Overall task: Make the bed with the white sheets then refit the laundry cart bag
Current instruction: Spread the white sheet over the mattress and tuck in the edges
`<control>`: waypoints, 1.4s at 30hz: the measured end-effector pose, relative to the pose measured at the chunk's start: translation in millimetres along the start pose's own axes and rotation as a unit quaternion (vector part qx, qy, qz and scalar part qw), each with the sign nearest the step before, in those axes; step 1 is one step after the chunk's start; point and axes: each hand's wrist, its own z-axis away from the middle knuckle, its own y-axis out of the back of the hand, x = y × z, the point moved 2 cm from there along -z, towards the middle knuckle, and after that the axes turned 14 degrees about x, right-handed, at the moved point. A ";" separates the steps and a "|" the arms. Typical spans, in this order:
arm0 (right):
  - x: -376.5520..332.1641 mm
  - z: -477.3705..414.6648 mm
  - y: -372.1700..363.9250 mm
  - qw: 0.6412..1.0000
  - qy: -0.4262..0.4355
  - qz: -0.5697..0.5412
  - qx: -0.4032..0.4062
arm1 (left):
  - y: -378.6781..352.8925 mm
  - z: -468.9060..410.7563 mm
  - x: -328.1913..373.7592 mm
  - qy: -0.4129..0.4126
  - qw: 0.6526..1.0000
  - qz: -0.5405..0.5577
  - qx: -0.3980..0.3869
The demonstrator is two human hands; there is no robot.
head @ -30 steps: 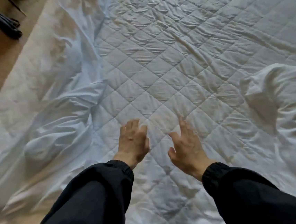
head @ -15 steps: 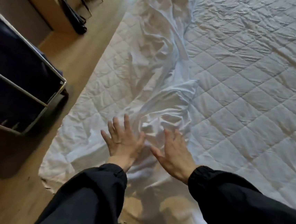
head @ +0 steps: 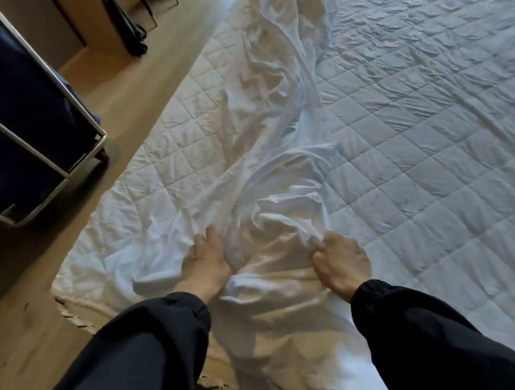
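A crumpled white sheet (head: 280, 148) runs in a long bunched ridge along the left side of the quilted mattress (head: 432, 134), from the far end down to the near corner. My left hand (head: 204, 262) grips a fold of the sheet at the near corner, fingers dug into the cloth. My right hand (head: 341, 257) is curled into a fist round another bunch of the same sheet, just to the right. The laundry cart (head: 23, 129), a metal frame with a dark blue bag, stands on the floor at the left, apart from the bed.
Wooden floor (head: 26, 327) lies left of the bed and under the cart. Dark thin legs and a black strap or bag (head: 132, 37) stand by the wall at the top left. The mattress's near left corner (head: 68, 304) shows a frayed edge.
Both hands were spread flat above the sheet half a second ago; they have now dropped onto it and closed round the cloth. The view has kept turning left toward the bed's corner and the cart.
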 end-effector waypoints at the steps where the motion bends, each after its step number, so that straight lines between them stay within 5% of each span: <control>1: 6.9 -2.4 8.8 1.000 -0.012 0.010 0.008 | 3.2 0.9 -2.9 0.009 0.998 -0.064 -0.007; 5: 38.1 -15.1 30.4 0.996 -0.071 0.027 0.052 | 8.3 2.2 -20.8 0.019 0.982 -0.185 -0.025; 9: 44.6 -13.0 27.1 0.984 -0.157 -0.067 0.057 | 8.1 6.6 -30.7 0.027 0.972 -0.229 0.035; 17: 15.6 18.7 -2.6 0.977 -0.133 -0.165 0.017 | 26.0 23.3 -7.2 0.020 0.986 0.070 0.148; 19: 24.9 18.8 -2.5 0.964 -0.183 -0.191 -0.016 | 39.3 24.6 3.5 0.021 0.969 0.176 0.170; 22: 51.3 11.1 2.8 0.937 -0.278 -0.208 0.040 | 57.9 24.2 3.8 0.060 0.942 0.267 0.193; 27: 81.6 -3.4 20.6 0.932 -0.300 -0.172 0.107 | 63.1 28.6 -19.3 0.121 0.952 0.268 0.089; 30: 65.8 6.1 22.8 0.970 -0.200 -0.078 0.117 | 49.2 36.1 -17.0 0.131 0.964 0.231 -0.003; 33: 26.7 34.6 10.9 0.982 0.060 -0.039 0.175 | 33.9 45.7 -9.5 0.137 0.961 0.227 -0.074; 35: 2.4 53.7 -6.3 0.983 0.159 0.017 0.086 | 26.6 49.0 -4.7 0.137 0.957 0.244 -0.071; 38: -11.7 66.4 -33.9 0.978 0.179 0.100 -0.031 | 25.1 53.5 -4.6 0.161 0.930 0.329 -0.043; 42: 12.0 55.3 -37.3 0.979 0.162 0.119 0.034 | 48.0 51.2 -18.5 0.208 0.861 0.464 -0.017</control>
